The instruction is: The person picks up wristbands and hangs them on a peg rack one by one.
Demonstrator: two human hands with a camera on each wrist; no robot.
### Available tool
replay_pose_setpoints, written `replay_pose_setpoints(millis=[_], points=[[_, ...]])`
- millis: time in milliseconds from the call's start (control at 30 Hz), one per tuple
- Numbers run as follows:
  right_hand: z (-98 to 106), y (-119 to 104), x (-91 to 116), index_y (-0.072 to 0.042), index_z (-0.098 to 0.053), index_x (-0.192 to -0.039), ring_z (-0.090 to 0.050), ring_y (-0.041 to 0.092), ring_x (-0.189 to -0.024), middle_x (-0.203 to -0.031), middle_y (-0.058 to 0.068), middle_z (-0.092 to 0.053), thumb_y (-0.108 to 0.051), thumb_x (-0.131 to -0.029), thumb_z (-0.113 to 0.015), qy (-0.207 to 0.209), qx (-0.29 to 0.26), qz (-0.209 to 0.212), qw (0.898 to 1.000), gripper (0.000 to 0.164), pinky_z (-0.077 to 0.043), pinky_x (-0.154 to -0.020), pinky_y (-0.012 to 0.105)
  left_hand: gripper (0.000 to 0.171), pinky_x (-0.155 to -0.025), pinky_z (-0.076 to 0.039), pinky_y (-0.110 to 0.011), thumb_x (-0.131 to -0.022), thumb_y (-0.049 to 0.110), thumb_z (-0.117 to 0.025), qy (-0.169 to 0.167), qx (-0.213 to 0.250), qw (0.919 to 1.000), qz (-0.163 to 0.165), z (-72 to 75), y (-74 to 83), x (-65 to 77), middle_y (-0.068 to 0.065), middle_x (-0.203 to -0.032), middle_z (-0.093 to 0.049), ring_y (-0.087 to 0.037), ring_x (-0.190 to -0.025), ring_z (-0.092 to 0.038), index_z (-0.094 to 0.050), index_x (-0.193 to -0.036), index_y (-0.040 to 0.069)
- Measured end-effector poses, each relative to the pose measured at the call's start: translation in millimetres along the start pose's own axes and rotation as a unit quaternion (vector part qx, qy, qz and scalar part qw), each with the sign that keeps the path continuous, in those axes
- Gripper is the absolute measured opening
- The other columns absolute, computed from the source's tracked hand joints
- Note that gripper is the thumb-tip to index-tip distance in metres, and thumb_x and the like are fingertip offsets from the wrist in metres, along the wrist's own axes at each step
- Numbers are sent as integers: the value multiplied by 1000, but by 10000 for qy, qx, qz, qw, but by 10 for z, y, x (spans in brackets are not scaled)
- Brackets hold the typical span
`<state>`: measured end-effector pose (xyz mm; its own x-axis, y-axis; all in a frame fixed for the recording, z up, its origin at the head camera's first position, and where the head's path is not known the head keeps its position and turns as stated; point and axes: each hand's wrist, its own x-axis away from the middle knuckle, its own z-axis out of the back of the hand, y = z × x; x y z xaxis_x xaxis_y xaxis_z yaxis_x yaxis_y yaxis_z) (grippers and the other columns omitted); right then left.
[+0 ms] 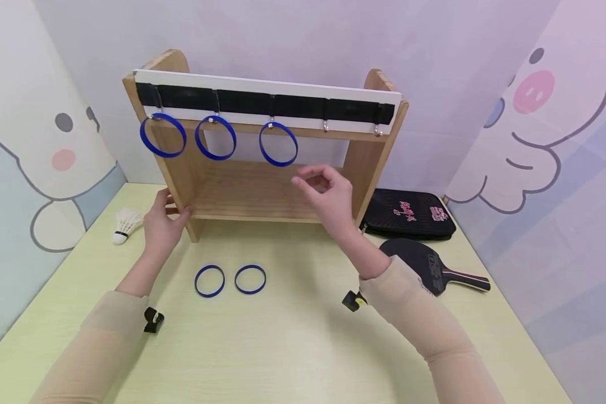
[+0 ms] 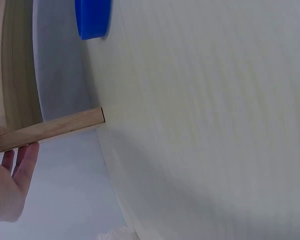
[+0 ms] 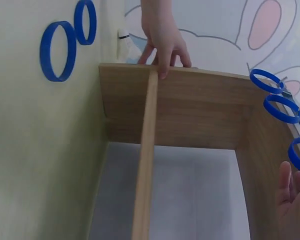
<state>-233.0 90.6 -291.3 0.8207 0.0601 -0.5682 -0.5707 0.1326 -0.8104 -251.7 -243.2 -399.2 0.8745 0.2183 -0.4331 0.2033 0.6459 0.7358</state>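
A wooden shelf stands at the back of the table, with a row of metal hooks on its upper front rail. Three blue rings, the left ring, middle ring and right ring, hang from hooks; two hooks on the right hold nothing. My left hand grips the shelf's left side panel, thumb inside and fingers outside, as the right wrist view also shows. Just below and right of the right hanging ring is my right hand, its fingers loosely bent with nothing between them.
Two more blue rings, a left one and a right one, lie flat before the shelf. A shuttlecock lies at left. On the right are a black case and a table tennis bat, partly behind my right forearm.
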Motion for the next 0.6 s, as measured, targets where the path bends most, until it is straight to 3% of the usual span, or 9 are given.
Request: replay_pose_setpoints(millis=[100,267,467,600], points=[[-2,76,118,-4,-66,-99,-63,21,-75,-99,9,-67,-17,-82,-74,-377,276,-153,9988,23,-55,-56,31,49,-61,-39,-4,-89,17,-63,49,48,10000,-16,-9,-6,-7,-23,-120,-59,-37,-96,-63,-44,-132,6],[-32,235,292,-6,-67,-99,-63,18,-77,-95,5,-68,-17,-82,-74,-940,881,-26,9917,21,-56,-58,32,48,-60,-37,-3,-88,16,-64,96,66,9999,-31,-16,-6,-13,-23,-118,-60,-37,-95,-63,-45,-131,6],[-128,491,426,-9,-68,-101,-61,10,-82,-98,4,-68,-19,-81,-75,-1786,1639,235,9699,24,-54,-63,20,49,-61,-39,-5,-88,17,-64,89,18,10000,-36,-11,-5,-10,-22,-119,-59,-37,-95,-63,-44,-132,5],[-203,623,503,-8,-68,-102,-60,14,-87,-103,2,-67,-16,-79,-76,-2486,1676,381,9532,26,-54,-67,20,49,-62,-39,-5,-88,17,-63,98,25,9999,-50,-8,-10,-7,-23,-119,-59,-37,-95,-63,-44,-132,5]])
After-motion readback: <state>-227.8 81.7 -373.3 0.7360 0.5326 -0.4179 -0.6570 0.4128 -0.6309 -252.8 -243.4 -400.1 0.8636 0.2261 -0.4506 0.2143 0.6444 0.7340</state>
